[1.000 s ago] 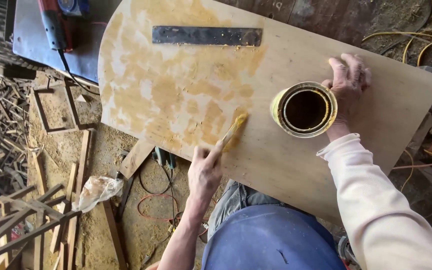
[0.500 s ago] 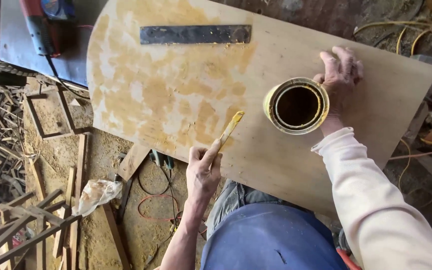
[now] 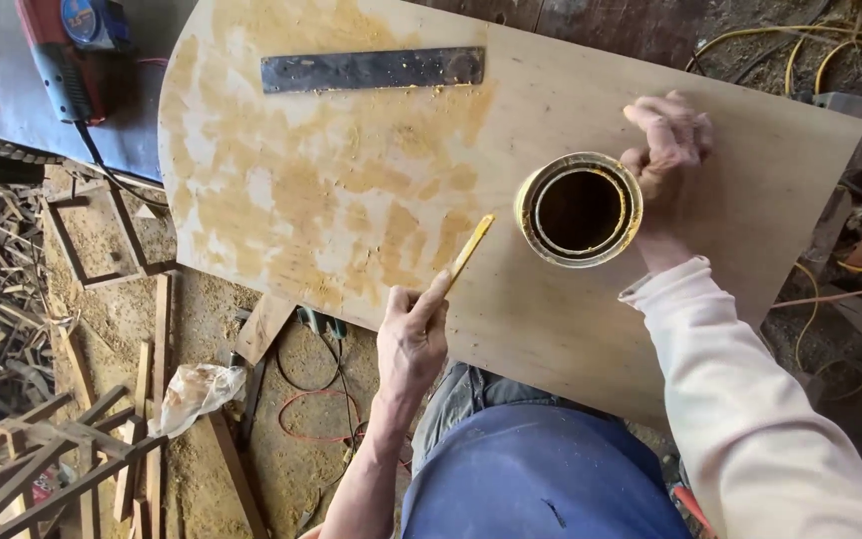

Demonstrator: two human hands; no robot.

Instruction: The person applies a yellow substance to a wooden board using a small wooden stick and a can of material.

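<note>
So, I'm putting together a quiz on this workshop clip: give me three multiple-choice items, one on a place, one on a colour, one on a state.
1. Where does the dark flat bar lie?
A. On the far part of the plywood panel
B. On the sawdust floor
C. Inside the can

2. What colour is the coating on the brush?
A. Blue
B. Yellow-amber
C. Green

3. How is the can?
A. Lidded
B. Tipped on its side
C. Open and upright

Answers:
1 A: the bar rests flat on the panel's far side, above the amber patches.
2 B: the brush tip in the left hand is yellow-amber, like the patches on the wood.
3 C: the dark inside shows through the open top, with the right hand against its side.
</note>
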